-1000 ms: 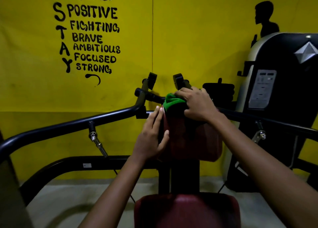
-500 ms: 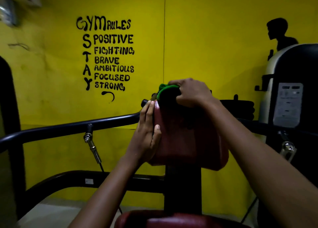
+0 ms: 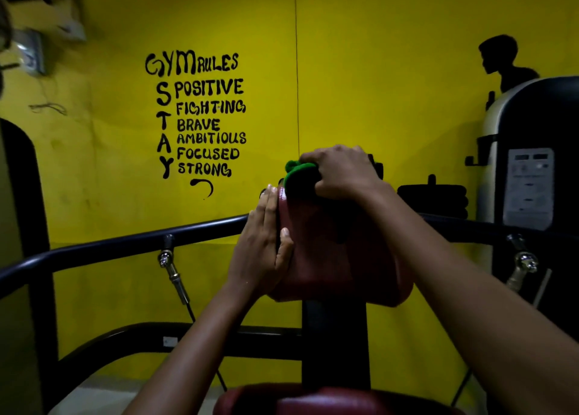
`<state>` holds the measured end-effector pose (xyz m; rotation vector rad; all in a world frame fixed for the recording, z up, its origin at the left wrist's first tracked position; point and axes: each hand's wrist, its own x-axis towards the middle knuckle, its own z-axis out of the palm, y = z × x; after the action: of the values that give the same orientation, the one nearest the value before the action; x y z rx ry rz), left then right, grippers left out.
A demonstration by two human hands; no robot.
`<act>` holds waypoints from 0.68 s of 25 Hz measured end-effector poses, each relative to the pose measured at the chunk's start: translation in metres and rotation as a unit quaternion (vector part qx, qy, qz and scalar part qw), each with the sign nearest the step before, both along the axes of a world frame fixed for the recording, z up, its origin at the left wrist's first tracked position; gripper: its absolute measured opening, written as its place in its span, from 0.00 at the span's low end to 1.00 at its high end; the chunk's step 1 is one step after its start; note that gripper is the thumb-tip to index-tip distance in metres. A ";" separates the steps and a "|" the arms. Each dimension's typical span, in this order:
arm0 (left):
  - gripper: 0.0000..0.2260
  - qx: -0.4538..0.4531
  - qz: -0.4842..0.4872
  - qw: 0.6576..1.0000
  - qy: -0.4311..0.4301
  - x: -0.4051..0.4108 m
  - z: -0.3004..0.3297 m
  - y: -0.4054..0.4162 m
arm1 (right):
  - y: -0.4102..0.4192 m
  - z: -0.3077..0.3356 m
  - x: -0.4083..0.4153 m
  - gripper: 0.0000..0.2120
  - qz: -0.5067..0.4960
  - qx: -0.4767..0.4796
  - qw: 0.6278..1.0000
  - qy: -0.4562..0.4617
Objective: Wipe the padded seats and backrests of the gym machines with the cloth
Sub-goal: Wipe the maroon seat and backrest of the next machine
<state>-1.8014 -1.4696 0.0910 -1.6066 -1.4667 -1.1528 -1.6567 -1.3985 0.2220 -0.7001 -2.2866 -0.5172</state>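
A dark red padded backrest stands on a black post in the middle of the head view. My right hand grips a green cloth on the backrest's top edge, fingers curled over it. My left hand lies flat against the backrest's left side, fingers straight and thumb on the front face. A dark red padded seat shows at the bottom edge, below the backrest.
Black machine arms run left and right of the backrest, with a lower frame bar. A weight-stack machine with a grey label stands at right, black plates beside it. A yellow wall with painted lettering is close behind.
The view has tilted upward, so the pad sits lower in frame. My right hand with the cloth stays on the top edge; my left hand has slid slightly along the left side.
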 end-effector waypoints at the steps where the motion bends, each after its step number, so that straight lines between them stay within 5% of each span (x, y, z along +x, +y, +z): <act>1: 0.30 -0.006 0.004 1.000 -0.001 -0.001 0.000 -0.001 | 0.000 -0.003 0.004 0.28 0.018 0.016 1.000 -0.019; 14: 0.29 -0.034 0.030 0.994 0.097 -0.006 0.022 -0.001 | 0.017 -0.007 0.042 0.29 -0.074 -0.014 0.996 0.045; 17: 0.28 -0.022 0.023 0.996 0.089 -0.005 0.023 0.002 | 0.016 -0.037 0.046 0.28 -0.027 0.117 0.992 0.036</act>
<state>-1.8059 -1.4675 0.1135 -1.6516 -1.4136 -0.9317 -1.6106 -1.3830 0.1845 -0.6541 -2.1005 -0.7590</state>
